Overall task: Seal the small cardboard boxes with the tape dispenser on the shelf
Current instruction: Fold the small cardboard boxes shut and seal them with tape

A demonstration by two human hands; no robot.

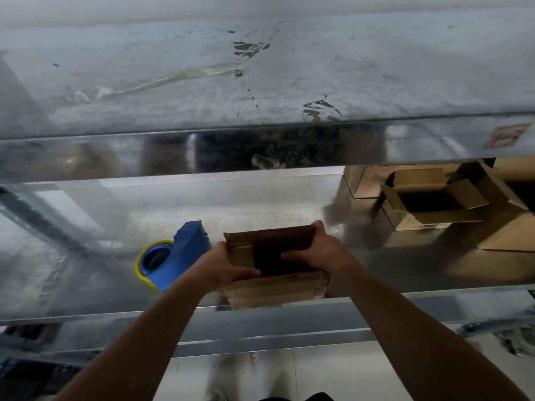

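The box sits at the front lip of the shelf, its top open and dark between the hands. The left hand clasps its left side, thumb laid over the near flap. The right hand holds the right side, fingers hooked on the far flap's corner. The step looks to be folding the flaps shut. It would go best to tuck the side flaps first, bring the far and near flaps flush, then pin the seam with one hand. The dispenser lies just left of the left hand, an easy reach. An open box waits beyond, right of the right hand.
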